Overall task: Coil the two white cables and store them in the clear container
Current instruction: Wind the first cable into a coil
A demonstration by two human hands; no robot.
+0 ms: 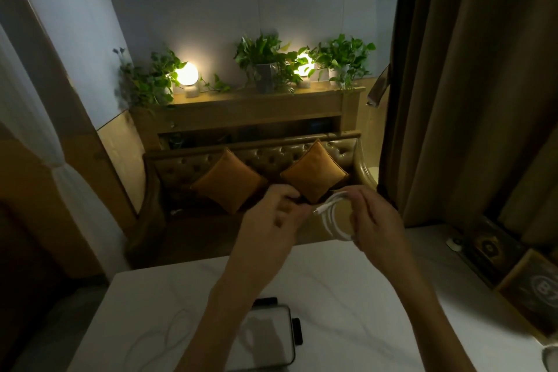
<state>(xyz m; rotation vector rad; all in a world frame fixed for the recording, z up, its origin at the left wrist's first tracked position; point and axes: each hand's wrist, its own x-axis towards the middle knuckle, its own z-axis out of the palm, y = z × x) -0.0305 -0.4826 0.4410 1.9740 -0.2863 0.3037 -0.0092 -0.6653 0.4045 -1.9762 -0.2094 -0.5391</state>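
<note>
Dim room, right hand [373, 220] fingers pinching coiled white cable [333, 220], left hand [273, 217] fingers curled beside plug end

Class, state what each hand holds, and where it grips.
The right hand pinches the coiled white cable at the loop's right side. The left hand appears to grip its loose end; unclear.

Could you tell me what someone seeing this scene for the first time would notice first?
Probably the two glowing lamps among leafy plants on the shelf behind the sofa. Next, mid-frame, the right hand holds a coiled white cable above the white table, the left hand beside it, a clear container below.
</note>
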